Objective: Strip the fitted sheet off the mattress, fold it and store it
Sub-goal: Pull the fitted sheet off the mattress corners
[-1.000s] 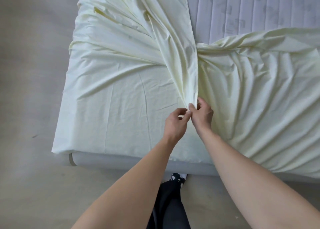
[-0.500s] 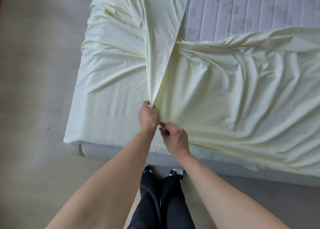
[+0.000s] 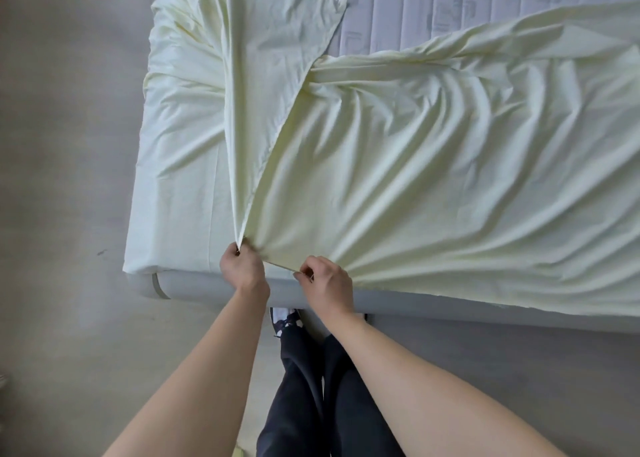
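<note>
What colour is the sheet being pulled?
Pale yellow, plain; the sheet shows clearly in the head view.

A pale grey-beige floor (image 3: 62,214) is filling the whole left side, smooth and matte, with one small dark mark (image 3: 101,251) lying near the bed's near left corner. To the right, along the near side, the floor is looking darker and greyer. A low grey bed base (image 3: 194,285) is running across the near edge, its corner rounded, with a light strap (image 3: 157,285) crossing it. Soft, even light is falling everywhere, casting only faint shadows.
</note>
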